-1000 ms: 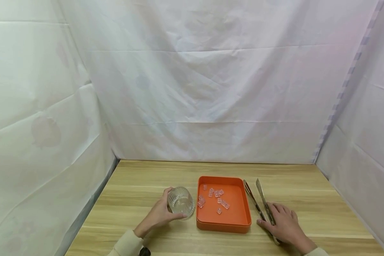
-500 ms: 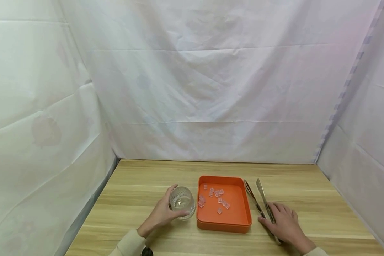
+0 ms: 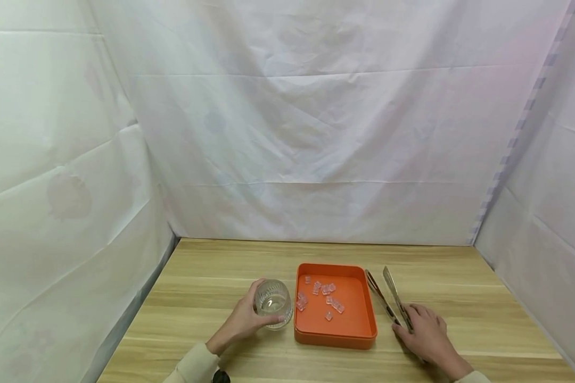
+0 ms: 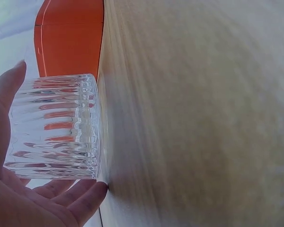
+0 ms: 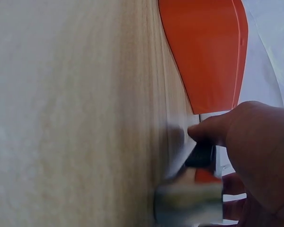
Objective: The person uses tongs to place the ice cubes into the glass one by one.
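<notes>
My left hand [image 3: 244,321] holds a clear ribbed glass [image 3: 272,296] at the tray's left, thumb on the near side and fingers round the far side. In the left wrist view the glass [image 4: 57,127] stands upright with its base at the tabletop. My right hand [image 3: 427,334] grips metal tongs [image 3: 395,294] near their closed end, thumb on one side and fingers on the other. Their two arms spread apart, tips pointing away from me. The right wrist view shows the bent end of the tongs [image 5: 189,203], blurred, below my thumb.
Between my hands sits a shallow orange tray [image 3: 335,340]. Several small clear cubes [image 3: 337,305] lie scattered in it, mostly toward the left and middle. The wooden table [image 3: 211,260] ends at white cloth [image 3: 287,133] hanging behind and at both sides.
The glass has straightened slightly and shifted a little right in my left hand. My right hand has shifted slightly right along with the tongs' handle end.
</notes>
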The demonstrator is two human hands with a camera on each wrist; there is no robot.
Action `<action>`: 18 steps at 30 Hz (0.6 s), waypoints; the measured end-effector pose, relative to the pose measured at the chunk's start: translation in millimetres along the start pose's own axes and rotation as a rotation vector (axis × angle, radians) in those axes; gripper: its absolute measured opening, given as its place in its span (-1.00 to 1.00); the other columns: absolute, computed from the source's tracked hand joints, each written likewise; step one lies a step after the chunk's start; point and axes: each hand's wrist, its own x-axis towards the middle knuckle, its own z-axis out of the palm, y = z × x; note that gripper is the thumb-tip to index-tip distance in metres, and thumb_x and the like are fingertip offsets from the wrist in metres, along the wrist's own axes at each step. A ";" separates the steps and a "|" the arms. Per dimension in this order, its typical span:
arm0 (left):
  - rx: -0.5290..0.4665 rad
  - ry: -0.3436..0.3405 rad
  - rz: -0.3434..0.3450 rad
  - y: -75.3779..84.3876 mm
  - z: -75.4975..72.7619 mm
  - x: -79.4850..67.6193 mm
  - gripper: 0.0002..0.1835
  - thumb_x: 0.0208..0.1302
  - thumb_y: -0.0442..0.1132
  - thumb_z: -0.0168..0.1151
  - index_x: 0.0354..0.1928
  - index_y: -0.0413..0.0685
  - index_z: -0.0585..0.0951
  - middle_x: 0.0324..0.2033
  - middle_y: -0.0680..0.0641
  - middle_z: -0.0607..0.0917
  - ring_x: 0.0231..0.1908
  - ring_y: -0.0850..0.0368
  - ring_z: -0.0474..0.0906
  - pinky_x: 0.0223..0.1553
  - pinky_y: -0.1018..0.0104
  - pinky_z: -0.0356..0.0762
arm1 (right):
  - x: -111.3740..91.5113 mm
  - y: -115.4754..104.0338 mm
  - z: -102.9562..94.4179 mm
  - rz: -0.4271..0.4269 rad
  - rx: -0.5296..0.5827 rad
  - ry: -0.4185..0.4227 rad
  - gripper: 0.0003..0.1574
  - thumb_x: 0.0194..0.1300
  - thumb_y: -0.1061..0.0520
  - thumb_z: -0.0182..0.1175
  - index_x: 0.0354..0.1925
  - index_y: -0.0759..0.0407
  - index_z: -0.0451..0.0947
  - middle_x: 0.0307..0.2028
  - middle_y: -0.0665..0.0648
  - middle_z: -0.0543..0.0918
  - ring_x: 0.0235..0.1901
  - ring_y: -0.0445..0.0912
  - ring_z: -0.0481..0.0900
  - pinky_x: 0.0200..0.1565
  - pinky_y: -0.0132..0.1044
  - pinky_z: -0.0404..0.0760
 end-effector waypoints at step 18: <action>0.001 -0.012 -0.012 -1.5 -1.2 1.0 0.01 -0.02 0.11 0.55 0.42 0.06 0.20 0.13 -0.24 0.56 0.10 -0.14 0.53 0.09 -0.11 0.52 | 1.2 6.7 -3.5 0.045 0.021 -0.015 -0.31 0.23 0.16 0.23 0.25 0.49 0.37 0.12 0.48 0.44 0.12 0.38 0.28 -0.11 0.32 0.24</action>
